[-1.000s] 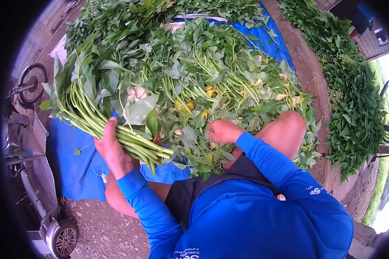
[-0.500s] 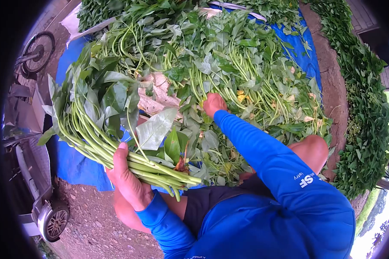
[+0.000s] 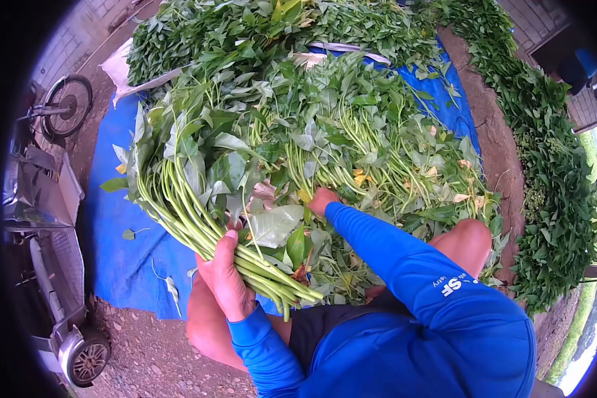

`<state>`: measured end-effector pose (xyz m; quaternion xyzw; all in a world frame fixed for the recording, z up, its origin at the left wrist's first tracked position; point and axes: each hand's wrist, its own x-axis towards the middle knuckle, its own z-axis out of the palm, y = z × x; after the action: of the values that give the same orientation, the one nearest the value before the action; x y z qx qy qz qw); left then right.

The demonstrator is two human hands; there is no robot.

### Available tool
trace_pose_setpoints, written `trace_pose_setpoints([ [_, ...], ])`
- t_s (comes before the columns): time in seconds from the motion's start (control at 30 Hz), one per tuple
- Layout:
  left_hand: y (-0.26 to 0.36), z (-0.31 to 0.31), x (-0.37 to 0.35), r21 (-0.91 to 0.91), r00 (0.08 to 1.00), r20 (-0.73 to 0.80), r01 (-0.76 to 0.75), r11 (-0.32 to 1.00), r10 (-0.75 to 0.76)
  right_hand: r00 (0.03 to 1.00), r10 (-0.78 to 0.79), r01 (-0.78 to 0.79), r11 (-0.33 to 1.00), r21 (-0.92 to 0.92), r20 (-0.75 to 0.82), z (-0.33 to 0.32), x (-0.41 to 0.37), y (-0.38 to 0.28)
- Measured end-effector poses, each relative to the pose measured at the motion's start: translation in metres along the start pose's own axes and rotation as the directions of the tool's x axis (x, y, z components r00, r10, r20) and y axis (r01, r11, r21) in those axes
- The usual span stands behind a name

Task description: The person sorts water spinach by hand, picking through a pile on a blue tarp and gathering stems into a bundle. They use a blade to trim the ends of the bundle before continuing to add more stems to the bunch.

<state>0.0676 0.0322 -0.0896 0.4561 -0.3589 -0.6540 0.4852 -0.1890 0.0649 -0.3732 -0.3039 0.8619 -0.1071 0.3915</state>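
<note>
A thick bunch of long green stems [image 3: 186,205] with broad leaves lies in my left hand [image 3: 227,278], the thumb across the stems and the cut ends pointing right. My right hand [image 3: 322,200] reaches into the loose leafy stems [image 3: 358,132] spread over a blue tarp [image 3: 123,245]. Its fingers look curled at the base of some stems, but leaves and the hand itself hide what they grip. Yellow leaves show among the stems just right of that hand.
More greens [image 3: 245,26] are heaped at the back, and a long leafy row [image 3: 544,166] runs down the right. A vehicle wheel [image 3: 86,358] and a spoked wheel [image 3: 67,106] stand at the left. My bent knees flank the work.
The view has tilted up, so more of the back heap shows. My left hand and its bunch sit further right, uncovering more tarp. My right hand stays among the stems.
</note>
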Motion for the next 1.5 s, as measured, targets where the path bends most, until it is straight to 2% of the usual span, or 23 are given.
trace_pose_setpoints([
  [0.03, -0.003, -0.002, 0.0, -0.003, 1.0, 0.0, 0.011, 1.0, -0.011, 0.99, -0.138, 0.139, 0.986, -0.088, 0.009, -0.003, 0.003, 0.008],
  [0.1, -0.001, -0.007, -0.004, -0.009, 1.0, -0.006, 0.023, 1.0, -0.024, 0.912, -0.402, 0.41, 0.876, -0.253, 0.087, -0.007, 0.009, 0.019],
  [0.13, 0.001, -0.005, -0.004, -0.015, 1.0, -0.005, 0.026, 1.0, -0.026, 0.995, -0.059, 0.025, 0.936, 0.352, 0.086, -0.044, -0.031, 0.004],
  [0.17, 0.002, -0.004, -0.004, -0.022, 1.0, -0.004, 0.03, 0.999, -0.03, 0.993, -0.029, -0.033, 0.862, 0.506, 0.114, -0.065, -0.042, 0.007],
  [0.2, 0.001, -0.004, -0.003, -0.037, 0.999, -0.007, 0.032, 0.999, -0.033, 0.975, -0.13, -0.03, 0.725, 0.688, 0.18, -0.089, -0.058, 0.017],
  [0.23, 0.001, -0.006, -0.004, -0.038, 0.999, -0.001, 0.047, 0.998, -0.047, 0.97, -0.021, -0.166, 0.666, 0.727, 0.24, -0.134, -0.098, 0.006],
  [0.27, 0.001, -0.007, -0.003, -0.044, 0.998, 0.011, 0.06, 0.997, -0.06, 0.965, -0.057, -0.179, 0.563, 0.807, 0.255, -0.16, -0.121, 0.012],
  [0.3, 0.001, -0.005, -0.003, -0.053, 0.997, 0.025, 0.073, 0.996, -0.072, 0.98, -0.053, -0.128, 0.566, 0.815, 0.191, -0.177, -0.132, 0.024],
  [0.33, 0.005, 0.001, -0.006, -0.07, 0.997, 0.033, 0.076, 0.995, -0.074, 0.996, 0.049, -0.084, 0.655, 0.751, 0.068, -0.193, -0.146, 0.029],
  [0.43, 0.0, -0.003, -0.003, -0.055, 0.996, 0.064, 0.063, 0.997, -0.059, 0.989, -0.09, 0.149, 0.613, 0.776, -0.118, -0.243, -0.2, 0.033],
  [0.53, -0.01, -0.01, 0.002, -0.005, 0.995, 0.092, 0.05, 0.999, -0.05, 0.985, -0.039, 0.166, 0.497, 0.852, -0.169, -0.264, -0.233, 0.03],
  [0.63, -0.009, -0.009, 0.002, 0.0, 0.991, 0.127, 0.046, 0.999, -0.045, 0.923, -0.179, 0.35, 0.761, 0.546, -0.341, -0.267, -0.245, 0.044],
  [0.67, -0.009, -0.007, -0.001, 0.016, 0.99, 0.125, 0.057, 0.998, -0.058, 0.93, -0.106, 0.318, 0.709, 0.63, -0.351, -0.266, -0.245, 0.048],
  [0.77, -0.003, 0.004, -0.009, 0.027, 0.98, 0.14, 0.137, 0.99, -0.139, 0.917, -0.04, 0.347, 0.57, 0.745, -0.396, -0.264, -0.25, 0.045],
  [0.8, -0.012, 0.003, -0.007, 0.008, 0.971, 0.187, 0.149, 0.989, -0.148, 0.909, -0.047, 0.363, 0.575, 0.733, -0.414, -0.262, -0.248, 0.051],
  [0.9, -0.041, 0.011, -0.008, 0.076, 0.963, 0.187, 0.182, 0.98, -0.193, 0.883, 0.007, 0.426, 0.412, 0.806, -0.47, -0.254, -0.254, 0.052],
  [1.03, -0.083, 0.031, -0.017, 0.173, 0.958, 0.192, 0.179, 0.969, -0.212, 0.801, -0.005, 0.57, 0.314, 0.759, -0.599, -0.256, -0.255, 0.039],
  [1.07, -0.094, 0.034, -0.018, 0.183, 0.958, 0.166, 0.204, 0.962, -0.235, 0.762, 0.008, 0.605, 0.349, 0.715, -0.648, -0.255, -0.253, 0.031],
  [1.17, -0.112, 0.043, -0.017, 0.212, 0.953, 0.166, 0.216, 0.953, -0.253, 0.662, -0.091, 0.713, 0.381, 0.589, -0.744, -0.243, -0.237, 0.01],
  [1.3, -0.156, 0.055, -0.024, 0.204, 0.965, 0.141, 0.189, 0.961, -0.219, 0.754, -0.055, 0.567, 0.557, 0.607, -0.654, -0.198, -0.226, -0.007],
  [1.37, -0.181, 0.054, -0.03, 0.165, 0.972, 0.114, 0.188, 0.968, -0.208, 0.847, -0.037, 0.446, 0.593, 0.671, -0.53, -0.144, -0.218, -0.004],
  [1.43, -0.198, 0.049, -0.034, 0.082, 0.945, 0.143, 0.284, 0.955, -0.293, 0.975, -0.068, 0.178, 0.806, 0.565, -0.21, -0.1, -0.23, 0.013],
  [1.5, -0.209, 0.039, -0.039, 0.033, 0.906, 0.187, 0.382, 0.924, -0.381, 0.998, 0.032, 0.013, 0.676, 0.736, -0.047, -0.071, -0.229, 0.031],
])
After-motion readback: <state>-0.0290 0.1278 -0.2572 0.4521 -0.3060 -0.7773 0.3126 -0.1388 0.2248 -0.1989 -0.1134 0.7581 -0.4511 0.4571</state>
